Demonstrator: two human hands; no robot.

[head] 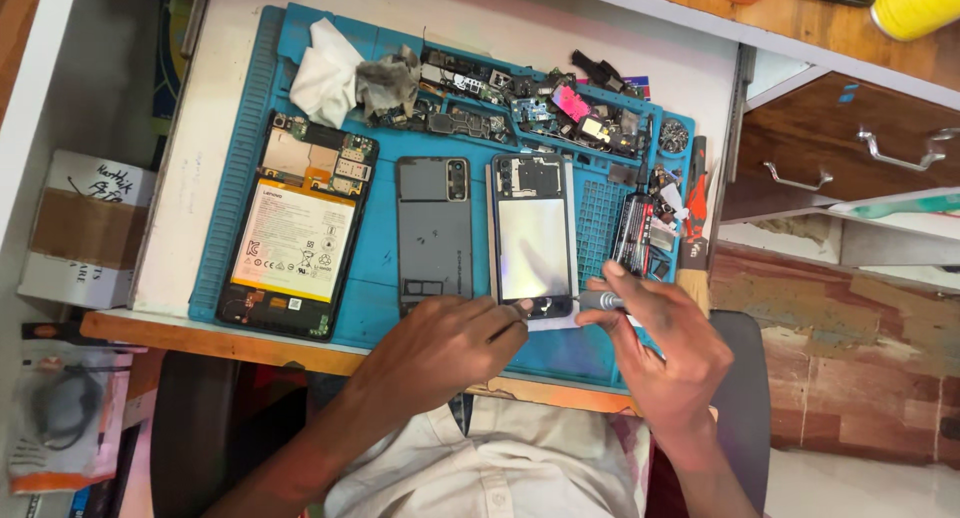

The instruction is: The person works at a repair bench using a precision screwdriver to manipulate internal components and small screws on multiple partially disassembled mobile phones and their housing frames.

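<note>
A white cardboard box (88,228) with a brown tape band and dark handwriting on its top sat at the left, below the worktop (190,178). Under it lay a clear plastic packet (62,413) with an orange edge and something dark coiled inside. On the blue repair mat (375,278) an opened tablet (297,225) showed a large pale yellow battery label with small black marks and a white sticker near its lower edge. A grey phone back cover (434,230) lay just right of it, and a heap of small circuit parts (520,103) filled the mat's top trays beside a crumpled white cloth (325,70).

The opened phone (533,234), its inner plate shiny, lay upright on the mat between the cover and a black tube (633,228). The left hand (440,348) rested at the phone's lower edge, its grip narrow, fingertips pinched on a thin tool (505,323) touching the bottom left corner. The right hand (665,353) sat just right of that corner, its grip closed around a grey screwdriver handle (600,300) pointing toward the phone's lower end
</note>
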